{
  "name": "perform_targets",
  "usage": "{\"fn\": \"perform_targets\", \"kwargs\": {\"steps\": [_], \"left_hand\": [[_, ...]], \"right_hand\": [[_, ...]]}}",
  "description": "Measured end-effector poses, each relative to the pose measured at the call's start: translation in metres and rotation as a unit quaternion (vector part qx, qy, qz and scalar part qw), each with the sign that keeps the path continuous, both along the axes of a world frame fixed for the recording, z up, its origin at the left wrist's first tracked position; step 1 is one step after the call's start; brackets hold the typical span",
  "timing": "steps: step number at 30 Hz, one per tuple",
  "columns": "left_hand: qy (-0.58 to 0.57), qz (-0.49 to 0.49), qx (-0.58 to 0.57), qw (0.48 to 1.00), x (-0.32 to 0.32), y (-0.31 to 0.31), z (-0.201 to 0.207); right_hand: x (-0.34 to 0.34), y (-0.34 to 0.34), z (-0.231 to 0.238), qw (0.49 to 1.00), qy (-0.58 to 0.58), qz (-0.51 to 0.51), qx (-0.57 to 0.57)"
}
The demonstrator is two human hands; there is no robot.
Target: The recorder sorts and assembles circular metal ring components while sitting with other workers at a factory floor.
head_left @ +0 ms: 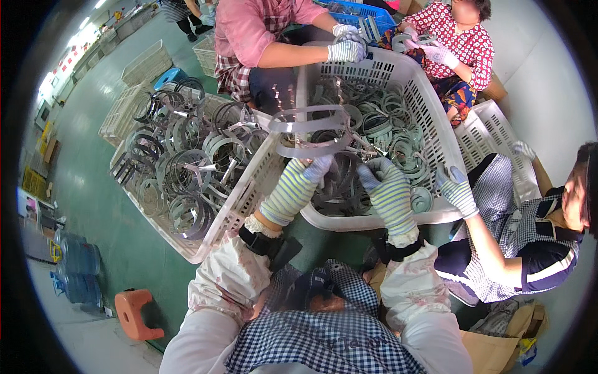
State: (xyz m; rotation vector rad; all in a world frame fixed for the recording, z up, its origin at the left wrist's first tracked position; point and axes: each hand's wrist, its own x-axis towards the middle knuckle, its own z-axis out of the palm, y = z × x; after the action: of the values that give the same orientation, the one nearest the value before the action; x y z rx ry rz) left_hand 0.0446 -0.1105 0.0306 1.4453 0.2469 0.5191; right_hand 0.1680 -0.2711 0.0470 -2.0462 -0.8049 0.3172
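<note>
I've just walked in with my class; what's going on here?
The camera wearer's gloved left hand holds a grey hooped piece by the middle crate, piled with similar pieces. The right hand is low over that pile; its hold is unclear. Three gloved co-workers surround the crate. The left crate is heaped too.

One head-worn fisheye view looks forward and steeply down over the checked apron (317, 340); the left hand (293, 190) and right hand (389, 193) sit close, mid-frame, while the green floor (93, 206) curves away toward a dark round rim.
</note>
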Motion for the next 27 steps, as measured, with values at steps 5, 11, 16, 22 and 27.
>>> {"fn": "perform_targets", "kwargs": {"steps": [5,11,16,22,27], "left_hand": [[-0.006,0.025,-0.004,1.0,0.003,0.009,-0.012],[0.054,-0.001,-0.064,0.996,0.007,0.015,-0.019],[-0.006,-0.013,0.21,0.978,0.004,-0.005,-0.011],[0.101,-0.081,0.419,0.899,0.003,-0.011,-0.006],[0.108,-0.078,0.422,0.897,0.004,-0.011,-0.003]], "right_hand": [[0.008,-0.007,-0.004,0.94,0.309,0.102,0.108],[0.037,-0.034,-0.024,0.96,0.024,0.137,0.244],[0.055,-0.047,-0.029,0.944,0.063,0.05,0.32],[0.055,-0.055,-0.007,0.912,0.234,-0.018,0.337],[0.04,-0.054,0.025,0.811,0.414,0.138,0.389]]}}
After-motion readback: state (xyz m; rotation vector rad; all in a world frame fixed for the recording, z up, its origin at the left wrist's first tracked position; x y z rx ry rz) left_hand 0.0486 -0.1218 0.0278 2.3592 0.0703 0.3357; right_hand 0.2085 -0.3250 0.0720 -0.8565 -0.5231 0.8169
